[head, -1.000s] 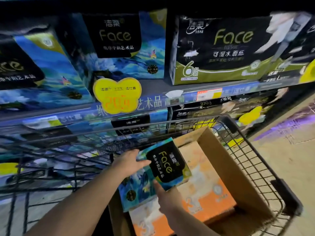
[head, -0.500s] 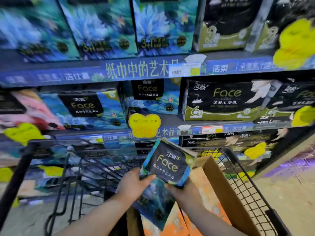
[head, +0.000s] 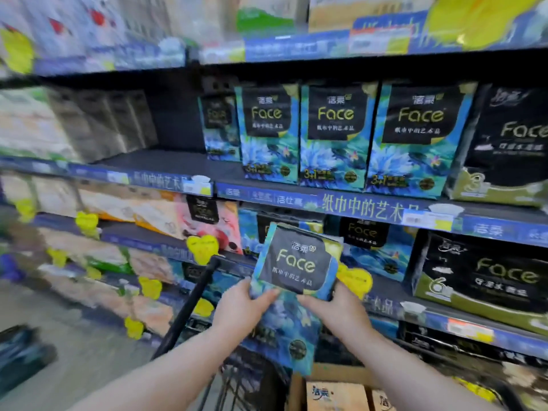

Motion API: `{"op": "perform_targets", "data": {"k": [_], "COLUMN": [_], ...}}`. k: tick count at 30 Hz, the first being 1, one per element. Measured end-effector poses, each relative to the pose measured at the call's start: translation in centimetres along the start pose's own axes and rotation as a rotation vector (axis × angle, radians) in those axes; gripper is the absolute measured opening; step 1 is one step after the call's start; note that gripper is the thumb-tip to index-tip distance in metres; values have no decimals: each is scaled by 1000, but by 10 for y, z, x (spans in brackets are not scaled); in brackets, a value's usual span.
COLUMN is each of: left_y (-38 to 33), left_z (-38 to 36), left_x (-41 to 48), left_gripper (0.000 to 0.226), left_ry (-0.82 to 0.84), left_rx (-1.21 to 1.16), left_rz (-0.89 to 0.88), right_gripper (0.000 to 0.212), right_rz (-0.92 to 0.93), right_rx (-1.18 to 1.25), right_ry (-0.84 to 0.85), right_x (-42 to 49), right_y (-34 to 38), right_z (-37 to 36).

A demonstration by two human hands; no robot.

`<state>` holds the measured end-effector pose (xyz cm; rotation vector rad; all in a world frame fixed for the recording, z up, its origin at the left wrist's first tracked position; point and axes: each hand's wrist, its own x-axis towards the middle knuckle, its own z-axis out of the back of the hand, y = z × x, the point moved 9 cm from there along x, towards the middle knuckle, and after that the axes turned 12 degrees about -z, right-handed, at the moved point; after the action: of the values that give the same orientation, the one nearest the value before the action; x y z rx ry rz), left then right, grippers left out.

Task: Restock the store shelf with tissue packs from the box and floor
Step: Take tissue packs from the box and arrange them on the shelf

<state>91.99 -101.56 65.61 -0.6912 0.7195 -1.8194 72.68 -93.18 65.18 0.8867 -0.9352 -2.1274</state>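
I hold a blue flower-print tissue pack [head: 295, 268] with a black "Face" label upright in front of me, above the cart. My left hand [head: 241, 310] grips its left edge and my right hand [head: 338, 312] grips its right edge. Higher up, several matching blue packs [head: 335, 137] stand in a row on a dark shelf [head: 166, 166]. The shelf is bare to the left of that row. A cardboard box [head: 332, 393] sits in the cart below my arms.
The wire cart [head: 189, 304] stands between me and the shelving. Black and green "Face" packs [head: 486, 280] fill the shelves on the right. Orange and pink packs [head: 142, 212] lie on the lower left shelves. Bare floor [head: 74, 360] lies to the left.
Both hands have lifted the blue pack out of the cart and up toward the shelves. My view has tilted upward, bringing the higher shelf with the matching row into sight.
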Motion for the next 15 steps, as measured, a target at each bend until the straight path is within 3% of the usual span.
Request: {"op": "perform_targets", "data": {"k": [8,12,15], "left_y": [52,99,146], "left_z": [165,253,319], "left_x": [-26,-57,-84], "left_gripper": [28,31,29], "left_ry": [-317,-421,-464], "left_rx": [-13,15,47], "left_rz": [71,89,114], "right_gripper": [43,49,41], "right_rz": [244,350,381], "right_rx": [-122,-143,-131], "right_ry": [111,144,195], "right_x": [-61,-110,-151], "right_y": [139,193,224], "right_z": [-93,-171,-241]}}
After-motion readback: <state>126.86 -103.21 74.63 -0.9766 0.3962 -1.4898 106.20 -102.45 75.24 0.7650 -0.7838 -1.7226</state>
